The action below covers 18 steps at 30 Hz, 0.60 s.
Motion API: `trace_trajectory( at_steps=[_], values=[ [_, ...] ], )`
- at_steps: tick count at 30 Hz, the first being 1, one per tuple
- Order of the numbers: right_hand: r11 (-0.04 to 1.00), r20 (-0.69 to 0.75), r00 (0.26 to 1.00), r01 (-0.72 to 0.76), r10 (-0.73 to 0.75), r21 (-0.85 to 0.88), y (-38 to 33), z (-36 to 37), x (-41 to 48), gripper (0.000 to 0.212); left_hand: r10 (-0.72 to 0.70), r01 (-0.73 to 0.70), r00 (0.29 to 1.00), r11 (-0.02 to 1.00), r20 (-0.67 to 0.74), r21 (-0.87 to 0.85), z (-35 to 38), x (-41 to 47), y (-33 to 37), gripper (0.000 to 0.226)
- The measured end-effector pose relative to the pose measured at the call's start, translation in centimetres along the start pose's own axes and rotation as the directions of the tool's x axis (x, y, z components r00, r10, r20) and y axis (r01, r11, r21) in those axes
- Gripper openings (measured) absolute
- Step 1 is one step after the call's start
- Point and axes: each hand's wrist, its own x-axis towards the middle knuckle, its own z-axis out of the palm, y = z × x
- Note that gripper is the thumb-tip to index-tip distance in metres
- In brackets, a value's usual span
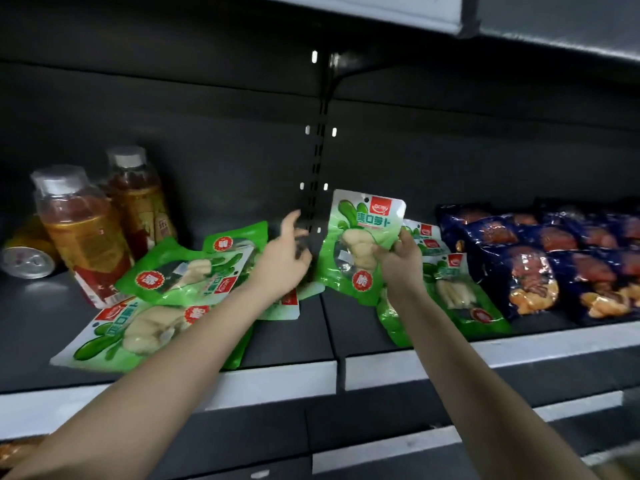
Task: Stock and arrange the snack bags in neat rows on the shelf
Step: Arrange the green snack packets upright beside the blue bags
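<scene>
My right hand [398,259] grips a green snack bag [360,233] and holds it upright above the dark shelf [291,337]. Behind and right of it, a short row of green bags [453,289] lies overlapped. My left hand [285,258] hovers with fingers spread and holds nothing, just right of a loose heap of green bags [187,271]. One more green bag [124,332] lies flat near the shelf's front edge at the left.
Two amber drink bottles [86,233] stand at the back left, with a can [27,259] lying on its side beside them. Dark blue snack bags [554,258] fill the right of the shelf. A slotted upright [318,161] divides the back panel.
</scene>
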Motion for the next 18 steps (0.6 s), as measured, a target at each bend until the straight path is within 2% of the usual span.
trace_trajectory(
  at_steps=[1, 2, 3, 4, 6, 12, 18],
  values=[
    [1.000, -0.035, 0.999, -0.009, 0.010, 0.012, 0.0, -0.4, 0.0, 0.031, 0.028, -0.055, 0.995, 0.954, 0.094, 0.296, 0.6, 0.1, 0.0, 0.054],
    [1.000, -0.059, 0.998, -0.012, 0.014, 0.023, 0.1, -0.8, 0.1, 0.030, 0.035, -0.138, 0.979, 0.840, 0.201, 0.524, 1.1, 0.2, -0.1, 0.048],
    [1.000, -0.076, 0.997, -0.014, 0.016, 0.024, 0.1, -1.0, 0.2, 0.031, 0.013, -0.211, 0.955, 0.734, 0.297, 0.645, 1.5, 0.2, -0.3, 0.045],
    [1.000, -0.083, 0.996, -0.016, 0.018, 0.021, 0.3, -1.2, 0.3, 0.032, -0.024, -0.251, 0.933, 0.671, 0.358, 0.698, 1.9, 0.2, -0.5, 0.046],
    [1.000, -0.084, 0.996, -0.015, 0.015, 0.002, 0.4, -1.4, 0.5, 0.033, -0.051, -0.264, 0.927, 0.613, 0.371, 0.744, 2.4, 0.1, -1.1, 0.048],
    [0.996, -0.047, 0.998, 0.026, -0.030, -0.084, 0.1, -0.8, 0.4, 0.038, -0.026, -0.233, 0.958, 0.520, 0.287, 0.822, 1.2, -0.3, -1.6, 0.044],
    [0.977, 0.050, 0.998, 0.044, -0.034, -0.207, 1.2, 1.8, 0.8, 0.039, -0.145, -0.181, 0.952, 0.448, 0.271, 0.876, -0.3, -0.3, -2.3, 0.035]
  ],
)
